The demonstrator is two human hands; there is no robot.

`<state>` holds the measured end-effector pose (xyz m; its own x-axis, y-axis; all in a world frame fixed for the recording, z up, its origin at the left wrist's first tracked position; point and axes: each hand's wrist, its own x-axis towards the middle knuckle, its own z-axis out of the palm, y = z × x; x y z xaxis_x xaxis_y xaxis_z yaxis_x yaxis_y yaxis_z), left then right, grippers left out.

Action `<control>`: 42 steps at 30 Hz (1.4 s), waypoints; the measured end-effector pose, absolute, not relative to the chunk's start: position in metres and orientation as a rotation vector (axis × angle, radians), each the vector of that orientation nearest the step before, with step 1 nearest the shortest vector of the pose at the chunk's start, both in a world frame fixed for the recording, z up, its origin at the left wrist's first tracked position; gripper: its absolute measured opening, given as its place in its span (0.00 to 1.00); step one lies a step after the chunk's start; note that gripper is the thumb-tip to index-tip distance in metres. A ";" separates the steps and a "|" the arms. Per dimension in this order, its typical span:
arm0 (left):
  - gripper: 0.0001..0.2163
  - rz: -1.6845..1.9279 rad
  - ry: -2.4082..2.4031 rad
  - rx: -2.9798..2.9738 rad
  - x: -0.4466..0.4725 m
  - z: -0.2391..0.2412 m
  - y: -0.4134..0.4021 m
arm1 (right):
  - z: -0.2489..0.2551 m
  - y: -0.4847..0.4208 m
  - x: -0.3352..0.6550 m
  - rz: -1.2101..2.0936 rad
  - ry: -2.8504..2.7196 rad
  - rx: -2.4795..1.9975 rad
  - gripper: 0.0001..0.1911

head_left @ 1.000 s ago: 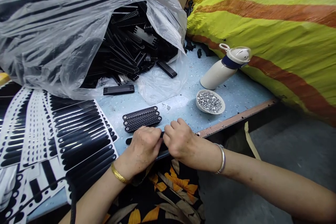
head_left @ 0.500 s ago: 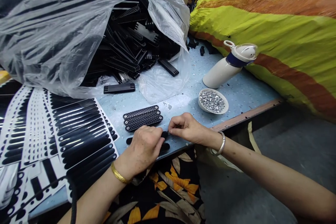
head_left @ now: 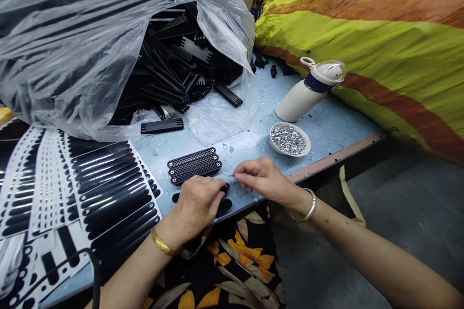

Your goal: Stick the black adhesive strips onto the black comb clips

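Observation:
My left hand (head_left: 198, 202) is closed over long black plastic pieces near the table's front edge. The rounded end of one black piece (head_left: 225, 204) sticks out past my fingers, and most of it is hidden under the hand. Just to the right, my right hand (head_left: 264, 179) hovers low over the table with thumb and forefinger pinched together. Whatever lies between those fingertips is too small to make out. Behind my left hand rest several black cross-hatched pieces (head_left: 195, 165), side by side, with shiny metal dots at their ends.
A white bowl (head_left: 308, 147) of small silver metal parts stands to the right, before a white bottle (head_left: 295, 101). Sheets of black strips (head_left: 112, 188) cover the left. Behind, a clear plastic bag (head_left: 72, 58) spills black parts. A yellow sack (head_left: 362, 38) bulges at the right.
My right hand has drawn slightly away from the black piece, widening the gap to my left hand. The left hand keeps its hold. The whole view has shifted a little.

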<state>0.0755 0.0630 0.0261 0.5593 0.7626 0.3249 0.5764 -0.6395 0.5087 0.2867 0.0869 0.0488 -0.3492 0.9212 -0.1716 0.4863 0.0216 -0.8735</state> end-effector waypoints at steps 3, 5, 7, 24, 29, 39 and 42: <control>0.05 0.759 1.091 2.454 0.076 0.026 0.063 | 0.037 0.097 0.304 0.722 -2.020 -1.591 0.13; 0.05 0.755 1.090 2.459 0.076 0.026 0.063 | 0.032 0.102 0.313 0.301 -2.171 -1.623 0.13; 0.05 0.735 1.096 2.454 0.076 0.026 0.063 | 0.034 0.101 0.316 0.044 -2.263 -1.570 0.12; 0.10 1.046 1.068 2.362 0.054 0.047 0.057 | 0.041 0.066 0.253 0.857 -1.884 -1.528 0.08; 0.06 1.281 1.504 2.214 0.002 0.045 0.046 | 0.042 0.067 0.253 1.074 -1.728 -1.551 0.09; 0.12 0.927 1.444 1.867 -0.007 0.029 0.032 | 0.043 0.068 0.253 1.242 -1.605 -1.526 0.16; 0.12 0.876 1.443 1.762 -0.005 0.031 0.036 | 0.041 0.069 0.252 1.217 -1.602 -1.549 0.19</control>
